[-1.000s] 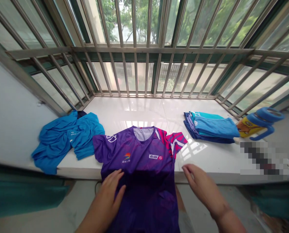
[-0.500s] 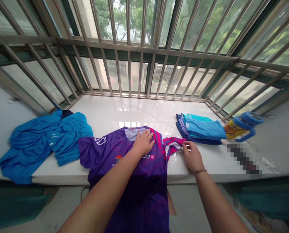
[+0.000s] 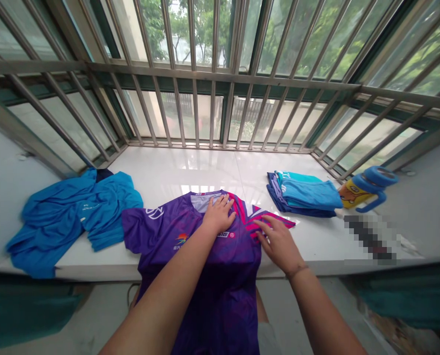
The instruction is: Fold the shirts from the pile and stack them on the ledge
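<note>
With the shirt point(image 3: 237, 268) draped over the ledge point(image 3: 183, 162), its collar point(image 3: 200, 200) is best pinned by the flat left hand point(image 3: 219, 215) while the sleeve point(image 3: 260, 212) is smoothed by the loosely spread right hand point(image 3: 280, 242).

A white tiled sill point(image 3: 161, 170) is spreading across the bay, its glossy surface catching bright patches of daylight. Along the sill's back edge and both its ends, a metal grille point(image 3: 198, 75) is rising, with dark-green-framed windows point(image 3: 318, 29) standing behind it. Beyond the sill, leafy trees point(image 3: 203, 29) are showing through the upper glass, while a slatted fence point(image 3: 255, 109) is showing through the lower. Pale walls are flanking the sill, one at its left end point(image 3: 5, 162), one at its right point(image 3: 427, 187). Teal cloth point(image 3: 27, 310) is hanging below both front corners of the sill, and a pale floor point(image 3: 103, 308) is lying beneath.
</note>
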Available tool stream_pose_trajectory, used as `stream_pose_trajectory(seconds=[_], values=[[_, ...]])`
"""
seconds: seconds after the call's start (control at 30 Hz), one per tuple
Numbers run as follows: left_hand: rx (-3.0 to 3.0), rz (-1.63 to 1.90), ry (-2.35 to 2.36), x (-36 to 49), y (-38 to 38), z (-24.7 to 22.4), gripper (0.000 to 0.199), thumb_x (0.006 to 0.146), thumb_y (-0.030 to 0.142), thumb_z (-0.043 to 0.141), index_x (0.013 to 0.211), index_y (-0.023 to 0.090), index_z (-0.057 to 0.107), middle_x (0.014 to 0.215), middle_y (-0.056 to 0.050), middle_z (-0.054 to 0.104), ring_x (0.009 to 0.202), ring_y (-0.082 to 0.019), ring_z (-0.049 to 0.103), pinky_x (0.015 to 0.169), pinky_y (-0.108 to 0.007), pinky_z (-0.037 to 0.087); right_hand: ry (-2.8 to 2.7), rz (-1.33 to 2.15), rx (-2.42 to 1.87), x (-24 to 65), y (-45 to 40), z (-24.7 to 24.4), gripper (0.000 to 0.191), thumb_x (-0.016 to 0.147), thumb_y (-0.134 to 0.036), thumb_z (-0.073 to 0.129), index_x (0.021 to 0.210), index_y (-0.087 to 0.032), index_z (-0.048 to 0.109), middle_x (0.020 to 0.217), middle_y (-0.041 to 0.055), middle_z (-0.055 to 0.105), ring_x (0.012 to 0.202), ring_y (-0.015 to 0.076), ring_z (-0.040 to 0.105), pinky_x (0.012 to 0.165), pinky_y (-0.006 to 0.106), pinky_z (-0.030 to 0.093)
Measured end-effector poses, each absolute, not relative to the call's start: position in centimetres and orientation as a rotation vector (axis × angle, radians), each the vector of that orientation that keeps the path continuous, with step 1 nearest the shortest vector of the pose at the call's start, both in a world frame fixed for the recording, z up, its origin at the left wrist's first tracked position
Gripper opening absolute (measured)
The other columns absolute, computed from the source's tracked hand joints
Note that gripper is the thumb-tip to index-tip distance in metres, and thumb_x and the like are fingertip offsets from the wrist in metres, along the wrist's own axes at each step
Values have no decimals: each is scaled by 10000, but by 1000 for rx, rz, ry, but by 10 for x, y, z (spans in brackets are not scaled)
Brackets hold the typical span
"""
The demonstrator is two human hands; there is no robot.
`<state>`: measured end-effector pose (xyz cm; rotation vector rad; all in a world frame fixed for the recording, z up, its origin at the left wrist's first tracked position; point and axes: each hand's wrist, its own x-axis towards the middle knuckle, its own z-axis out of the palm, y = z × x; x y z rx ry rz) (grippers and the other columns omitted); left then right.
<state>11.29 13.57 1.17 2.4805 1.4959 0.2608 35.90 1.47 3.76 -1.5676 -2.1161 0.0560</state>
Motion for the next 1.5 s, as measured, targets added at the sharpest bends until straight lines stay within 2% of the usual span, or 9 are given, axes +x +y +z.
stream_pose_trajectory(seconds=[0.1, 0.27, 0.53, 0.7, 0.83, 1.03, 1.23, 1.37, 1.5], values=[[2474, 293, 1492, 112, 136, 12, 670, 1093, 559, 403, 1707, 297, 452, 1823, -75, 347, 1697, -321, 299, 1378, -684, 163, -2397, 66, -1572, 342, 18, 44, 234, 1086, -363, 577, 1127, -265, 786, 1292, 105, 759, 1285, 331, 638, 1156, 527, 460], [2452, 340, 1484, 113, 137, 10, 656, 1085, 547, 432, 1696, 312, 471, 1813, -80, 373, 1687, -333, 322, 1373, -691, 165, -2364, -58, -2071, 381, -8, 41, 348, 1123, -410, 502, 958, -232, 752, 1033, 120, 760, 1029, 308, 689, 894, 399, 512], [2437, 386, 1514, 114, 135, 10, 663, 1065, 527, 471, 1679, 277, 485, 1829, -90, 336, 1700, -320, 291, 1383, -652, 171, -1625, 224, -2669, 437, -42, 35, 618, 1136, -620, 307, 848, -236, 699, 844, 151, 762, 817, 318, 744, 716, 389, 484], [2391, 481, 1599, 113, 134, 10, 603, 1053, 448, 488, 1595, 199, 574, 1801, -118, 393, 1673, -311, 352, 1377, -594, 249, -1280, 335, -2696, 404, -7, 48, 790, 1017, -841, 400, 1145, -139, 739, 1020, 235, 755, 928, 387, 761, 786, 468, 555], [2375, 480, 1595, 113, 137, 9, 583, 1056, 440, 495, 1584, 209, 582, 1743, -121, 493, 1626, -310, 438, 1373, -597, 255, -1551, -14, -2467, 371, 4, 44, 657, 1037, -619, 558, 1518, -177, 620, 1344, 270, 654, 1138, 417, 707, 891, 526, 573], [2381, 475, 1576, 114, 149, 8, 578, 1059, 441, 496, 1586, 221, 584, 1755, -106, 479, 1634, -316, 422, 1375, -611, 246, -2164, 151, -1718, 372, -27, 12, 332, 1100, -430, 500, 1148, -277, 790, 1263, 118, 735, 1212, 310, 665, 1123, 506, 489], [2384, 487, 1584, 115, 154, 6, 573, 1051, 441, 508, 1578, 236, 593, 1754, -100, 481, 1632, -320, 425, 1373, -607, 253, -1848, -83, -2240, 424, -44, 13, 436, 1101, -418, 367, 931, -218, 715, 1100, 188, 746, 1050, 340, 691, 965, 482, 538], [2387, 503, 1577, 115, 154, 5, 568, 1047, 437, 507, 1563, 221, 604, 1749, -106, 487, 1630, -318, 431, 1369, -612, 264, -1427, 130, -2621, 428, -26, 29, 607, 1111, -606, 269, 992, -213, 715, 908, 189, 758, 864, 359, 725, 779, 476, 544], [2392, 490, 1572, 114, 153, 7, 574, 1043, 436, 517, 1566, 212, 599, 1744, -121, 491, 1626, -322, 431, 1369, -620, 258, -1329, 235, -2706, 410, -2, 29, 584, 1038, -692, 455, 1135, -183, 725, 1077, 246, 762, 948, 409, 762, 805, 514, 561]])
